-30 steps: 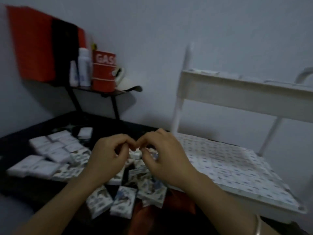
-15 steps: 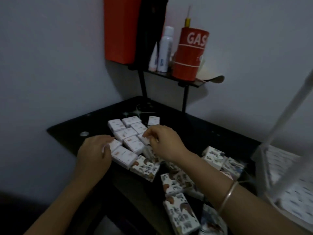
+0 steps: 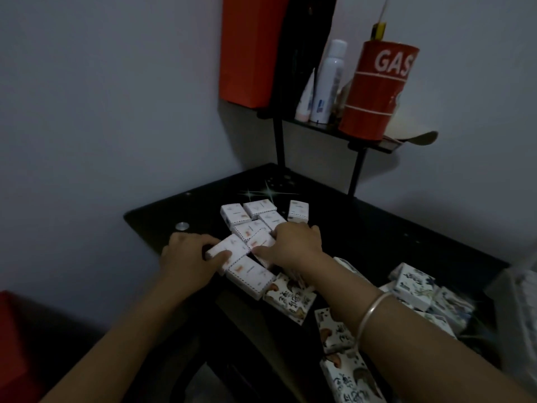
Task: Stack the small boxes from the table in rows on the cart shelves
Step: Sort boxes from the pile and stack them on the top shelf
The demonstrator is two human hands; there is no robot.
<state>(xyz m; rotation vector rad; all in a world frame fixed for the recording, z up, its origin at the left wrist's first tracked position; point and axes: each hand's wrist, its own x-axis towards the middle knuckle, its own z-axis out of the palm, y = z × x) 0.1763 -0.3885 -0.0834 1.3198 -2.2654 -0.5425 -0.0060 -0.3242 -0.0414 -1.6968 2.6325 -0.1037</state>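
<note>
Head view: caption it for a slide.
Left hand and right hand grip small white boxes on the black table.

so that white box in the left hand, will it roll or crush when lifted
Probably won't roll: the white box is flat-sided. Likely light, since the left hand grips it by thumb and fingers alone. Looks like thin card, so a hard squeeze may dent it.

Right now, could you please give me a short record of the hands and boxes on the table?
Left hand: grips one white box, thumb on top
Right hand: rests on the white cluster, grip unclear
White cluster: lying flat on the black table
Patterned boxes: scattered loose nearer the person, right side
Shelf behind: red GAS can, spray bottle
</note>
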